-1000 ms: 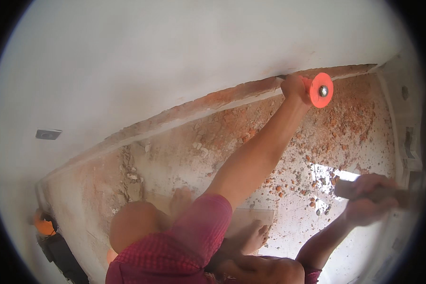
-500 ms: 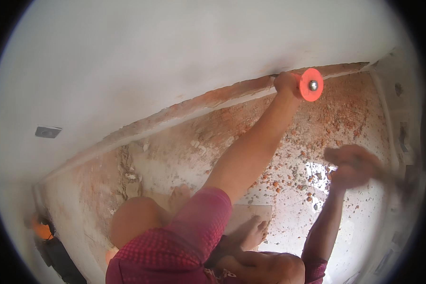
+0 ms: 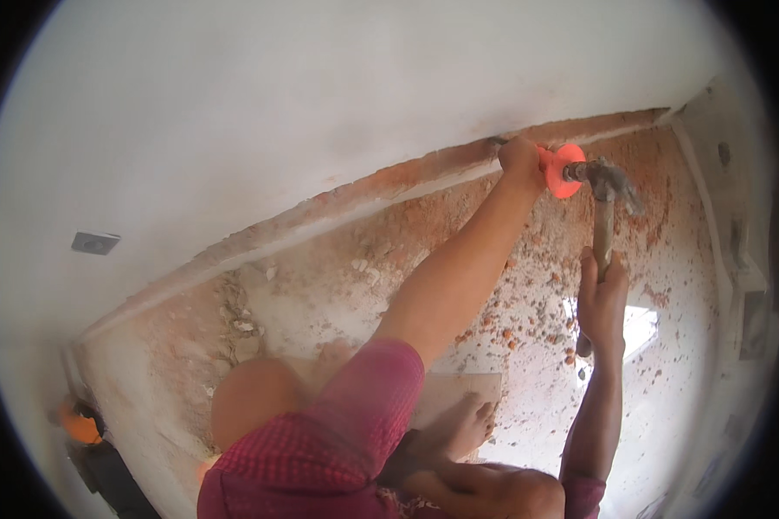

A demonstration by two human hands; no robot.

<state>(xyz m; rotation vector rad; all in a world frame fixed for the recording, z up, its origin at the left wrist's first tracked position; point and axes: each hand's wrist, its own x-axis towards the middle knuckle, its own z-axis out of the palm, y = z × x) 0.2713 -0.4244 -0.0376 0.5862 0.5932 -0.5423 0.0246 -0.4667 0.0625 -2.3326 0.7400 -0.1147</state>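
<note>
Landmark: the white wall (image 3: 320,104), with a broken groove (image 3: 424,173) of red brick along its foot.
Left hand (image 3: 521,160): clenched round a chisel with an orange guard (image 3: 561,170), its tip pressed into the groove.
Right hand (image 3: 601,298): gripping the wooden handle of a hammer (image 3: 606,195), below the groove.
Hammer head: touching the chisel's butt end, just beside the guard.
Floor (image 3: 511,285): strewn with brick rubble out from the wall.
Bare foot (image 3: 459,424): on a pale slab, well clear of the wall.
</note>
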